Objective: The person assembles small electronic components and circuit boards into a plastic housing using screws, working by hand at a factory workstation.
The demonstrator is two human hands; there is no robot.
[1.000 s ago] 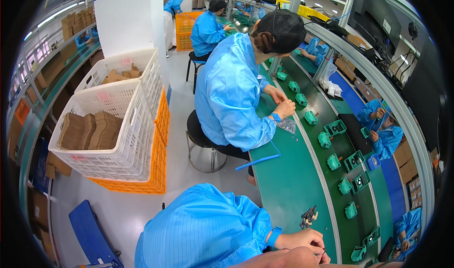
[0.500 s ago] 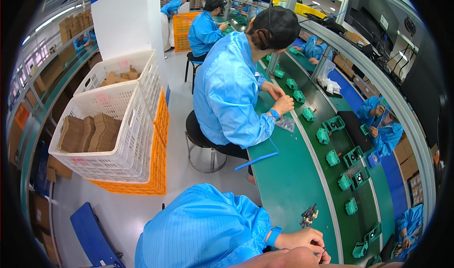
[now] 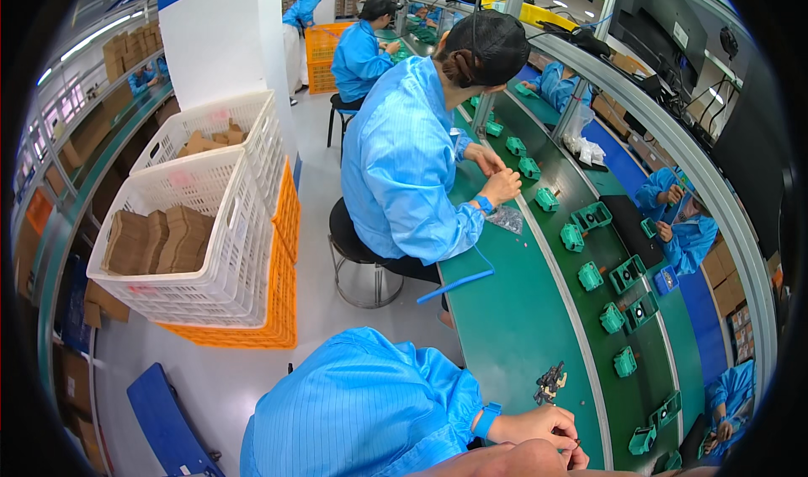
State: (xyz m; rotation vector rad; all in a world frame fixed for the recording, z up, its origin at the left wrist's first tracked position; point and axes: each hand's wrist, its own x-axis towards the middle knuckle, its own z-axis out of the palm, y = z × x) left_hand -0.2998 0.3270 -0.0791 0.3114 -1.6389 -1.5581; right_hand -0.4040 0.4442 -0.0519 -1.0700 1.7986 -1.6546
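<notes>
Near the lower edge, over the green bench (image 3: 523,342), my left hand (image 3: 545,425) comes out of a blue sleeve with a blue strap at the wrist. Its fingers are bent together in a pinch, meeting those of my right hand (image 3: 539,455), whose knuckles show just below it. Something tiny and dark seems to be between the fingertips, too small to name. My right hand is closed too, though most of it is cut off or covered. Just beyond the hands lies a small heap of dark and tan parts (image 3: 551,383).
Green plastic housings (image 3: 590,276) stand along the conveyor (image 3: 581,325) to my right. A co-worker in blue (image 3: 412,165) sits ahead at the same bench, near a clear bag (image 3: 507,218). White crates (image 3: 181,292) on orange ones stand left; a blue chair (image 3: 172,422) is lower left.
The whole view has shifted slightly. My hands keep the same closed pose at the same spot, and the heap of parts lies where it was.
</notes>
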